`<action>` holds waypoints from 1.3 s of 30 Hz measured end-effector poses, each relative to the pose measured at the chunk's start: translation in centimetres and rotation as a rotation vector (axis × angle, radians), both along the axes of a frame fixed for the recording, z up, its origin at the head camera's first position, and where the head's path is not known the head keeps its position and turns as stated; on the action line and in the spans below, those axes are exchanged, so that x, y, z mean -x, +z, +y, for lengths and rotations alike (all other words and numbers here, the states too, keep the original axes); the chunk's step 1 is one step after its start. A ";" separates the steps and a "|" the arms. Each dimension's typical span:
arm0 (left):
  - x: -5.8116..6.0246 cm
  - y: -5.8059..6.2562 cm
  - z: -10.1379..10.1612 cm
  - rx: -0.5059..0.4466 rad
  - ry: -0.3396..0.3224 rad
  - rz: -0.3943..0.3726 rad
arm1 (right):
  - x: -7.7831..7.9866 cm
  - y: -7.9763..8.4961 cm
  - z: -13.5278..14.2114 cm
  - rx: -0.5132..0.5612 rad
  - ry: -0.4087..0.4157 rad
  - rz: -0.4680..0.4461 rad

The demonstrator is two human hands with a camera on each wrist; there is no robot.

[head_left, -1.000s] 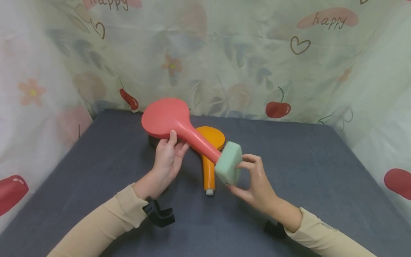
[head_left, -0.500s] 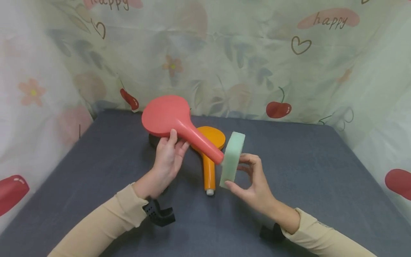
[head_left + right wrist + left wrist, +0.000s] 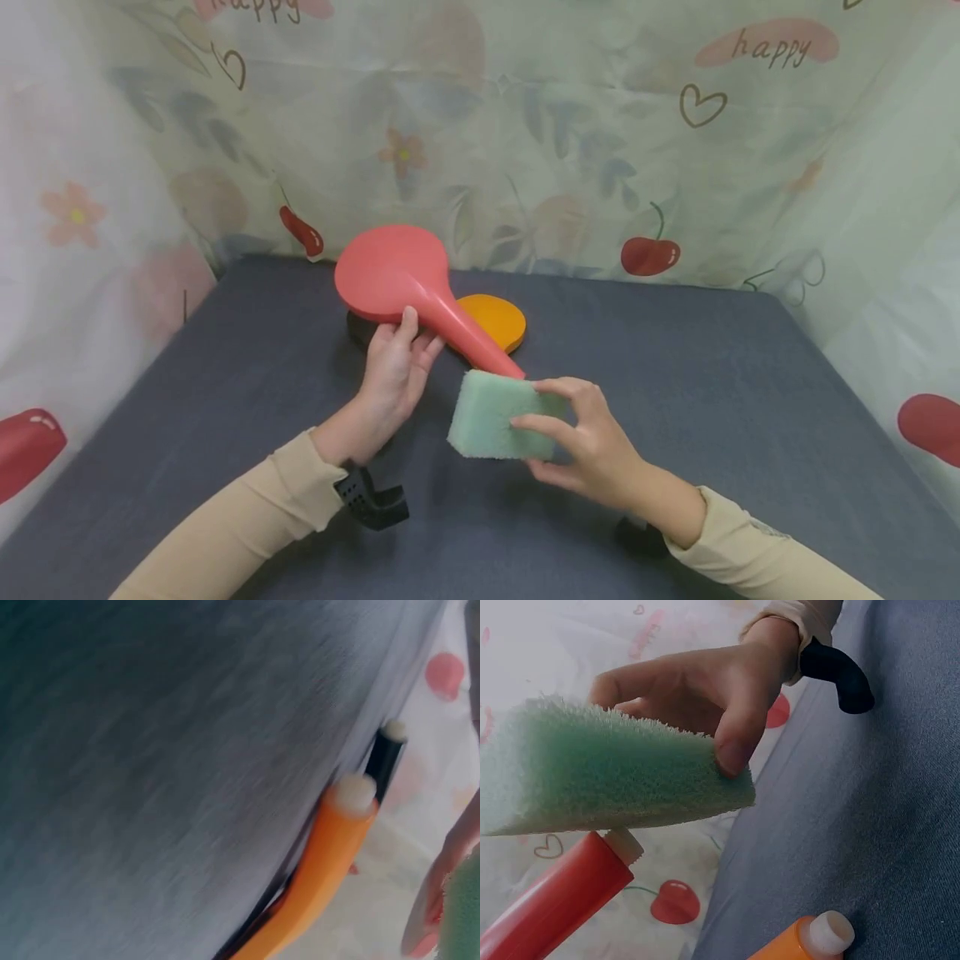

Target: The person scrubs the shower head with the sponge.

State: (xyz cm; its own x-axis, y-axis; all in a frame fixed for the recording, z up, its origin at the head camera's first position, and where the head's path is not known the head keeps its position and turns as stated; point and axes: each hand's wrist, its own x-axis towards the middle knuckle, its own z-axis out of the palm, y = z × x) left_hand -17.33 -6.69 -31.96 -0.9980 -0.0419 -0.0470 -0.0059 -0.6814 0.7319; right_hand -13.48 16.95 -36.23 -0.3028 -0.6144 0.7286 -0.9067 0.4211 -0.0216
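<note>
In the head view my left hand (image 3: 390, 367) holds a red handheld shower head (image 3: 397, 267) at its neck, thumb on top and the other fingers below. Its handle slants down to the right. My right hand (image 3: 596, 442) grips a pale green sponge (image 3: 487, 417), which covers the end of that handle in the head view. From the left wrist, a white threaded end (image 3: 625, 845) shows on the red handle, just under the sponge (image 3: 622, 772); whether they touch I cannot tell. At the right wrist view's edge, only a strip of sponge (image 3: 461, 915) shows.
An orange shower head (image 3: 491, 321) lies on the dark blue cloth (image 3: 675, 383) behind the sponge, its handle hidden from the head view. Left of it, a black one (image 3: 362, 329) is mostly covered by the red head. Patterned curtains (image 3: 525, 150) surround the table.
The sponge has turned from upright beside the handle end to broad side forward, lower and further left. It now hides the orange handle. My left hand and the red shower head have barely moved.
</note>
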 end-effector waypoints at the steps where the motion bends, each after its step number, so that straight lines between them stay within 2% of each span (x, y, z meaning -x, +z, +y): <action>1: 0.0 -0.1 0.0 0.007 -0.003 0.002 | 0.1 0.0 0.3 -0.008 -0.012 -0.011; 7: 0.2 -0.2 0.1 0.040 -0.020 -0.002 | 1.3 0.3 2.2 -0.009 -0.122 -0.083; 15: 0.4 -0.5 0.7 0.146 -0.106 -0.047 | 3.4 1.3 4.6 0.115 -0.227 -0.100; 23: 0.8 -1.5 2.3 0.341 -0.288 -0.102 | 5.3 2.1 7.2 0.181 -0.396 -0.213; 30: 1.9 -2.1 4.3 0.468 -0.419 -0.131 | 6.5 1.8 9.0 0.207 -0.540 -0.331; 36: 3.1 -2.9 6.1 0.538 -0.545 -0.146 | 7.2 1.3 10.3 0.202 -0.641 -0.386; 39: 3.7 -3.3 7.1 0.559 -0.582 -0.149 | 7.5 1.1 10.9 0.177 -0.695 -0.432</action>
